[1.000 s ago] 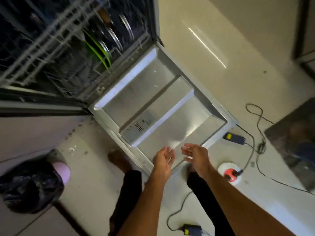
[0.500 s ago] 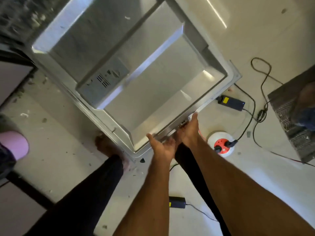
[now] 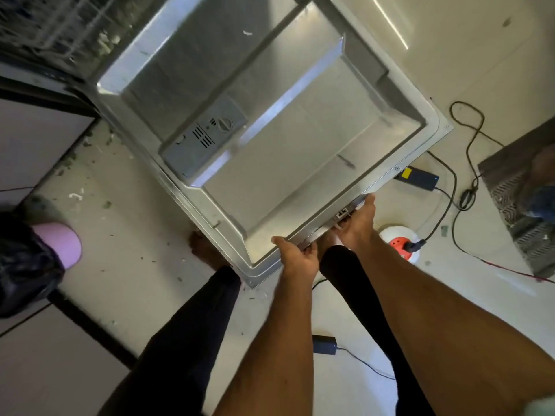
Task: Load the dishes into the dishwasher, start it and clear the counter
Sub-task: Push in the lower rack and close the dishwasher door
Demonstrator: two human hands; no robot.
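Observation:
The dishwasher door [image 3: 270, 121] hangs open, its steel inner face up, with the grey detergent dispenser [image 3: 204, 139] near its middle. Both my hands hold the door's top edge, which is nearest to me. My left hand [image 3: 298, 255] grips that edge with the thumb on the inner face and the fingers curled underneath. My right hand [image 3: 357, 225] grips the same edge a little to the right, next to the latch. The lower rack [image 3: 54, 22] shows dimly at the top left; its contents are blurred.
My bare feet and dark trouser legs stand at the door's near corner. Cables, black power adapters [image 3: 417, 177] and a white-and-red socket reel [image 3: 401, 243] lie on the floor to the right. A pink bin with a black bag [image 3: 36, 253] stands at left. Crumbs litter the floor.
My hands went from hovering open above the door to gripping its top edge. The door now looks larger and closer in the view, and the camera has tilted down.

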